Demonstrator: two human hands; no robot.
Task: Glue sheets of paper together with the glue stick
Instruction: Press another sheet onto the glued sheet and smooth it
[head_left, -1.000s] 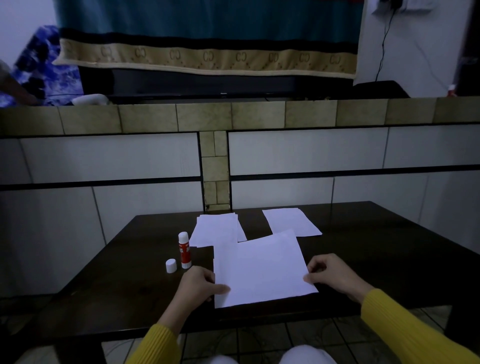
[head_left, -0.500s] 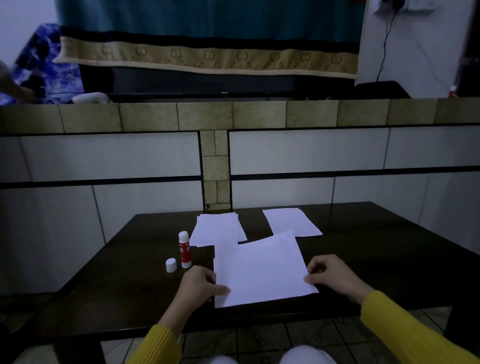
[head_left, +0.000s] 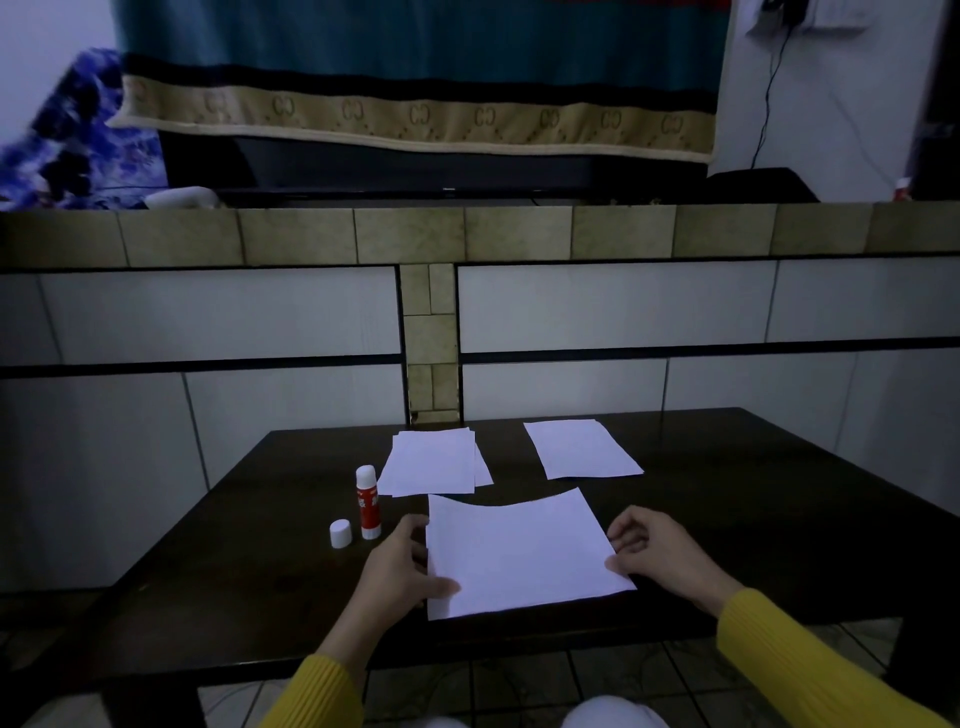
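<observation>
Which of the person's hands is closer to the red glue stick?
Left. The left hand sits just beside the glue stick; the right hand is across the sheet, far from it.

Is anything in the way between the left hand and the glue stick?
Nothing visible. The left hand holds the sheet's left edge; the glue stick stands just beyond it on bare table, its cap off to the left.

Glue stick (head_left: 368, 501) left of near sheet (head_left: 519, 553), paper stack (head_left: 434, 462) behind
</observation>
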